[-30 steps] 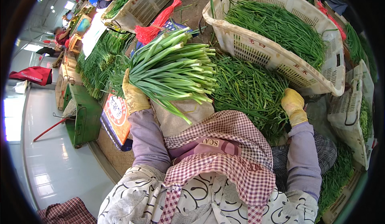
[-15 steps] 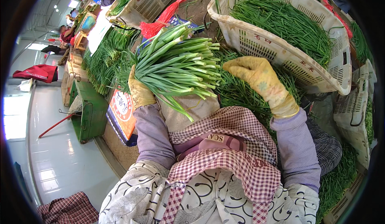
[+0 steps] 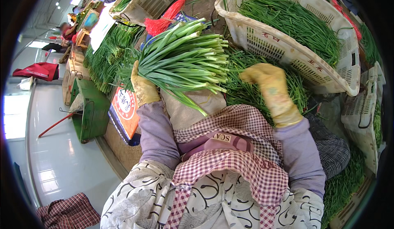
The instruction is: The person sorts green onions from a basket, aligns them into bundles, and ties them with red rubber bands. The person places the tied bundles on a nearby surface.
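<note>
My left hand (image 3: 144,87), in a stained yellow glove, is closed around the leafy side of a thick bunch of garlic chives (image 3: 184,61). The bunch lies above my lap, its pale cut ends fanned toward the right. One stalk hangs lower than the others, toward my apron (image 3: 230,159). To the right of the cut ends, apart from them, is my right hand (image 3: 264,81) in a matching glove. Its fingers are bent and pressed together, somewhat blurred; whether anything thin is between them is hidden. Loose chives (image 3: 287,81) lie heaped beneath and beyond it.
A large white plastic crate (image 3: 283,44) of chives stands at the far right, with another crate (image 3: 361,114) nearer. More bunches (image 3: 108,54) are piled at far left, by red ties (image 3: 166,18). A green bin (image 3: 92,110) and an orange-and-white box (image 3: 125,114) sit left.
My right hand has drawn slightly right and nearer to me, its fingers turning downward. The bunch in my left hand has shifted a little, and its drooping stalk now points farther right.
</note>
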### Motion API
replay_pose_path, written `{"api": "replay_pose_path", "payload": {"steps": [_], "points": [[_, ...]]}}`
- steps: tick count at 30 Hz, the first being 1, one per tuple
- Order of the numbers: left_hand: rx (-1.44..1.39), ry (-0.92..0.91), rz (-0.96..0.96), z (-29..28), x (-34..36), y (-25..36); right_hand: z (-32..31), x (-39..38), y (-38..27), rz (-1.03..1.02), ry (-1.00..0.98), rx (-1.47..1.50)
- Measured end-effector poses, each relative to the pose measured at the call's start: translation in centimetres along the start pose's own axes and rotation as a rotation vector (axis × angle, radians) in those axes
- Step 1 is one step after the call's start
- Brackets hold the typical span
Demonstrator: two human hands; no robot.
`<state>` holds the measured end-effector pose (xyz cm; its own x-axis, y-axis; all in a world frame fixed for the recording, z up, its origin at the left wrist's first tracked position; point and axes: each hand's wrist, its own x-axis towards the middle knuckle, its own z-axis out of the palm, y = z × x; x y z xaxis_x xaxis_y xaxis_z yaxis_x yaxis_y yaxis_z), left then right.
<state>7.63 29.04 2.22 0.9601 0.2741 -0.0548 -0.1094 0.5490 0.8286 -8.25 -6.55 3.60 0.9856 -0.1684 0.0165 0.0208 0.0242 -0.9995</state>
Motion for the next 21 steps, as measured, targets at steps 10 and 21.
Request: {"api": "replay_pose_path", "payload": {"steps": [10, 21], "points": [[0.135, 0.005, 0.083, -0.3, -0.2, -0.5, -1.8, -4.3, -0.5, 0.355, -0.271, 0.063], [-0.130, 0.155, -0.048, 1.9, -1.3, 0.2, 5.3, -4.3, -4.0, -0.163, -0.395, 0.243]]}}
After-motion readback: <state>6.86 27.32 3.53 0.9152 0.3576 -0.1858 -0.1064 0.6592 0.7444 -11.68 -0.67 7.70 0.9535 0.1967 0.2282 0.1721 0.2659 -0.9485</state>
